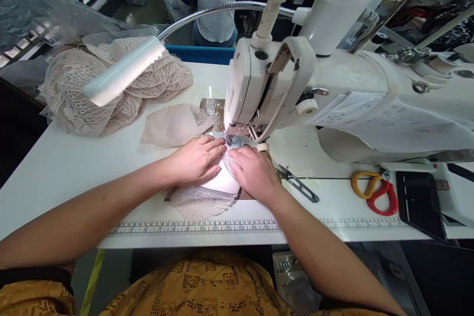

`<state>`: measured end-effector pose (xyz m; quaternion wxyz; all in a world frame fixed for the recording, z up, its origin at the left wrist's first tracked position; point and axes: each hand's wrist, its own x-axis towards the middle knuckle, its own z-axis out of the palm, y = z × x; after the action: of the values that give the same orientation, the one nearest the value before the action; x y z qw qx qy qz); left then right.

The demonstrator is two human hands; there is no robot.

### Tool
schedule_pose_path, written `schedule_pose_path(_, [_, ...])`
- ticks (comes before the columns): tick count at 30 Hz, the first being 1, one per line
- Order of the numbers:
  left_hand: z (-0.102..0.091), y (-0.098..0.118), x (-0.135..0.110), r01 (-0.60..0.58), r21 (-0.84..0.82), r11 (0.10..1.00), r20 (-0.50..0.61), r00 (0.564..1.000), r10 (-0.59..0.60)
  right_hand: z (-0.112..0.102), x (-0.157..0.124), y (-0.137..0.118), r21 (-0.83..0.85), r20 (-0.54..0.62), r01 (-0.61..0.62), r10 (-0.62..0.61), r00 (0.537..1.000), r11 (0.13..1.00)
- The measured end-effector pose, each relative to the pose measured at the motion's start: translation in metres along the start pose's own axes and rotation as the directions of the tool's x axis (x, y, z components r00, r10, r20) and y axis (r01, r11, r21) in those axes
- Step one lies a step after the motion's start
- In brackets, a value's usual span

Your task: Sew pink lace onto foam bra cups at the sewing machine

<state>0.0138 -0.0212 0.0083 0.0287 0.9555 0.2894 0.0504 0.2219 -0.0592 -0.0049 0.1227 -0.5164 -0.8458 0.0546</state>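
A pale lace fabric piece with a smooth white panel lies under the sewing machine's needle area, its scalloped edge towards me. My left hand rests flat on the white panel, fingers stretched out towards the presser foot and thumb apart. On the other side, my right hand has its fingers bent at the lace edge just right of the needle, thumb and forefinger on the fabric. What its other fingers do underneath is hidden. Behind my left hand lies another sheer cup-shaped piece with a lace end.
A heap of beige lace pieces sits at the back left, below a lamp on a bent metal neck. Thread snips, red-and-yellow-handled scissors and a dark phone-like slab lie to the right. A ruler strip runs along the front edge. People in white shirts sit beyond.
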Motion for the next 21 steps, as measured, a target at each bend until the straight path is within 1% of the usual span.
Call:
schedule_pose_path(9, [-0.001, -0.009, 0.005, -0.077, -0.009, 0.997, 0.016, 0.997, 0.077, -0.002, 0.002, -0.003, -0.008, -0.013, -0.034, 0.034, 0.999, 0.999])
schedule_pose_path(14, [-0.004, -0.013, 0.007, -0.075, -0.02, 0.997, 0.05, 0.996, 0.076, -0.005, 0.003, -0.004, 0.01, -0.007, -0.044, 0.044, 0.999, 0.999])
schedule_pose_path(18, [-0.01, -0.021, 0.004, -0.099, -0.047, 0.994, 0.022, 0.995, 0.1, -0.006, 0.002, 0.0, 0.086, -0.007, -0.032, 0.033, 0.999, 0.996])
schedule_pose_path(21, [-0.017, -0.022, -0.001, -0.09, -0.04, 0.995, -0.008, 0.996, 0.09, -0.005, 0.0, 0.005, 0.131, -0.015, -0.043, 0.046, 0.999, 0.99])
